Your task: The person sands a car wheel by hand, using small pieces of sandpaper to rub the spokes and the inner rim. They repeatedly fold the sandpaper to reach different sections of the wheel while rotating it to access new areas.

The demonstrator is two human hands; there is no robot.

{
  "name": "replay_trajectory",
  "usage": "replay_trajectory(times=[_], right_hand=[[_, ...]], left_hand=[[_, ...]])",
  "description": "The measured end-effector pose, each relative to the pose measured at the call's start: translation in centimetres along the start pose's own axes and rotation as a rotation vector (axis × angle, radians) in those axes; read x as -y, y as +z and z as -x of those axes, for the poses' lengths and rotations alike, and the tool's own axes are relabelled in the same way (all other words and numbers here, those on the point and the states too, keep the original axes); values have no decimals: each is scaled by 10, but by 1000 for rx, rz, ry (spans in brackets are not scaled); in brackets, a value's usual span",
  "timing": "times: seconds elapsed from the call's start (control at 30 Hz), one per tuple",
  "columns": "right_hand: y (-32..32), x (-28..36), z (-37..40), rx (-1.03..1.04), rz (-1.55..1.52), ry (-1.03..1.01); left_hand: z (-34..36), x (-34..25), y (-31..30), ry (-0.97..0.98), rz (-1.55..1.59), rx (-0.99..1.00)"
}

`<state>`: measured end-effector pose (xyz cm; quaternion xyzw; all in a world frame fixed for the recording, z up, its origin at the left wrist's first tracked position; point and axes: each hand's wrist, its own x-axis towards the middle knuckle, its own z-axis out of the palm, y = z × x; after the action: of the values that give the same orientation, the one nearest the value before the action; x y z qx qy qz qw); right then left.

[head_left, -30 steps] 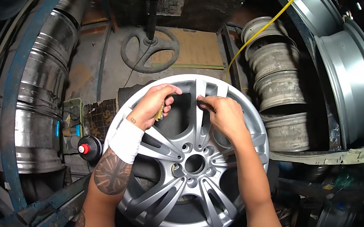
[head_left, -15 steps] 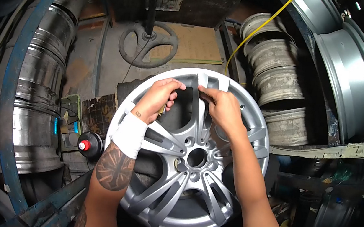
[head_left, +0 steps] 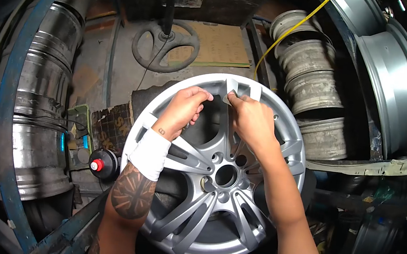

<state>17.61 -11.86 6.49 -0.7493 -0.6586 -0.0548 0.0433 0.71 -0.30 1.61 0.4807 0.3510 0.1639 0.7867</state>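
Observation:
A silver alloy wheel rim (head_left: 226, 176) with paired spokes lies face up in front of me. My right hand (head_left: 253, 120) is over its far spoke, thumb and fingers pinching a small grey-brown piece that looks like sandpaper (head_left: 228, 97) against the spoke near the outer lip. My left hand (head_left: 185, 108) is curled closed above the gap left of that spoke, its thumb pointing right. A sliver of something shows under the left fingers, too small to name. A white wristband (head_left: 150, 154) wraps my left wrist.
A black bottle with a red cap (head_left: 103, 163) stands left of the rim. Stacked rims (head_left: 39, 146) line the left behind a blue metal frame (head_left: 9, 101); more rims (head_left: 316, 90) sit at right. A fan on a round base (head_left: 165, 45) and a yellow hose (head_left: 291, 28) are beyond.
The rim appears slightly lower and further right in view, along with both hands. The right hand's pinch has shifted slightly on the far spoke, and the grey-brown piece shows more at its thumb.

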Motion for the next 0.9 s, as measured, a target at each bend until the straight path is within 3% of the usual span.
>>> replay_trajectory(times=[0.1,0.2,0.3,0.43,0.53,0.63,0.73,0.9], right_hand=[[-6,6,6,46,92,-44],[10,1,4,-35,37,-34],[-3,8,6,77,79,-4],[5,7,5,-7,19,5],[-3,7,4,100,15,19],[6,6,5,-34,-29,31],[-2,7,4,146,41,26],[-4,2,7,-219,-252,125]], left_hand=[[-1,-3,0,10,-34,-4],[-1,1,3,7,-51,-3],[-3,2,1,2,-47,1],[-3,2,1,8,-80,0],[-2,0,2,-8,-106,-2],[-1,1,7,5,-120,-17],[-3,0,4,56,-137,-60],[-2,2,6,43,-148,-73]])
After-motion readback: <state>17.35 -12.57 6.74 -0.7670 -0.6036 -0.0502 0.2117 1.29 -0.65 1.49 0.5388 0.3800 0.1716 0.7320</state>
